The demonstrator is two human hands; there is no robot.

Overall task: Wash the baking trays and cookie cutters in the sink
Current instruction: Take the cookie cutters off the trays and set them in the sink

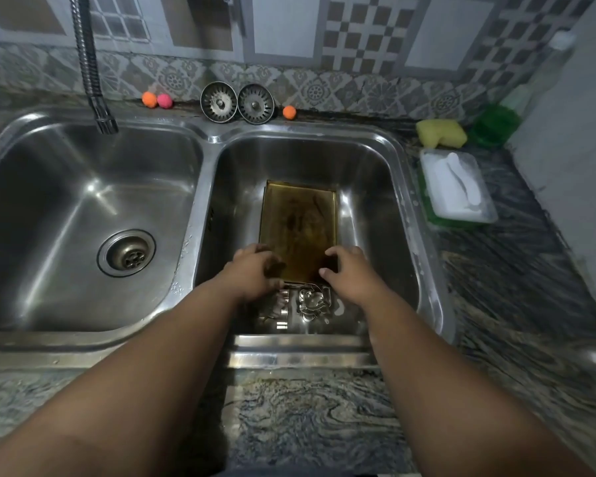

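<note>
Brown-gold rectangular metal baking tray (298,228) lies flat on the floor of the right stainless steel sink basin (369,187), long side running away from the person. Left hand (252,270) sits on the tray's near-left corner, fingers curled over the edge, gripping it. Right hand (350,270) is on the near-right corner, fingers curled onto the rim and thumb tucked toward the tray, holding it too. So the tray extends forward from both grips, with only its near end covered. Shiny metal cookie cutters (310,302) lie in a loose cluster on the basin floor just nearer than the tray, between the two wrists, touched by neither hand as far as can be seen; exact shapes are too blurred to tell. Left stainless steel basin (83,187) has a round drain (126,253), and a flexible metal tap hose (90,63) hangs over its back edge. Two round metal sink strainers (218,102) lean on the tiled wall behind the divider, with small orange and pink balls (149,99) beside them. Yellow sponge (441,132), green liquid bottle (496,125) and white plastic dish (458,187) sit on the dark marbled counter (307,414), right of the sink.
</note>
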